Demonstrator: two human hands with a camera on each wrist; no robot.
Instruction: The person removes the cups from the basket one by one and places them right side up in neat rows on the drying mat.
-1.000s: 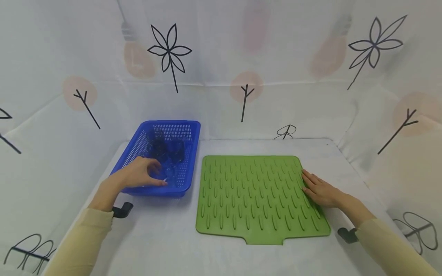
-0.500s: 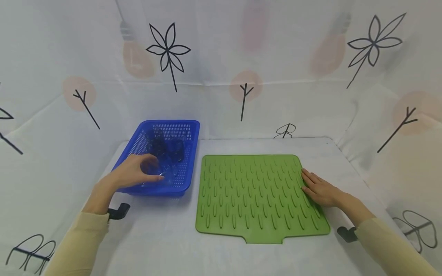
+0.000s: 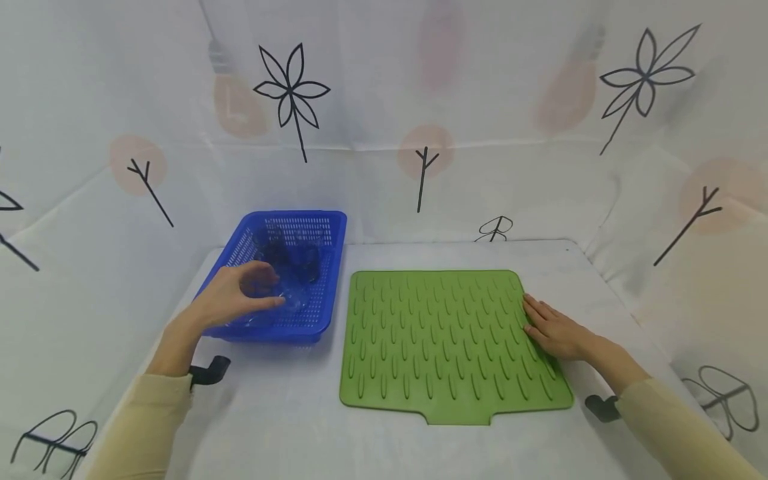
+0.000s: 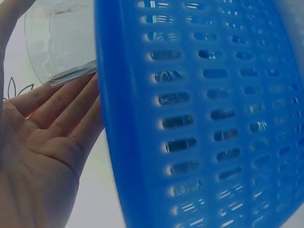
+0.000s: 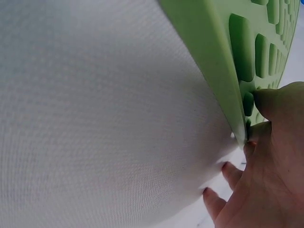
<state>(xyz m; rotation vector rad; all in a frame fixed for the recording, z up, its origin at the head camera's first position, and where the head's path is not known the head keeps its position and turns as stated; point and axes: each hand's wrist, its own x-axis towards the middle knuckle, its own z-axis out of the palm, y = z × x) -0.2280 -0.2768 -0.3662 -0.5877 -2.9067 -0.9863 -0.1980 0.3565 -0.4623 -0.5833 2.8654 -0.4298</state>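
My left hand [image 3: 231, 293] is over the near left part of the blue plastic basket [image 3: 338, 273], thumb and fingers curved around a clear glass [image 4: 66, 40]. In the left wrist view the glass lies against the fingers, just beyond the basket's rim. Other see-through and dark glassware [image 3: 276, 250] lies deeper in the basket, its shapes blurred. My right hand [image 3: 558, 331] rests with straight fingers on the right edge of a green drying mat [image 3: 444, 340]. In the right wrist view the thumb lies over the mat's ridges, with some fingers past its edge.
A white cloth covers the table [image 3: 270, 420] under the mat and basket. Behind rises a white curtain [image 3: 372, 187] with printed flowers and twigs. A black wrist mount [image 3: 211, 371] sticks out below the left wrist.
My left hand has shifted slightly up and left over the basket, and the clear glass has moved with it. The right hand and the mat stay in place.
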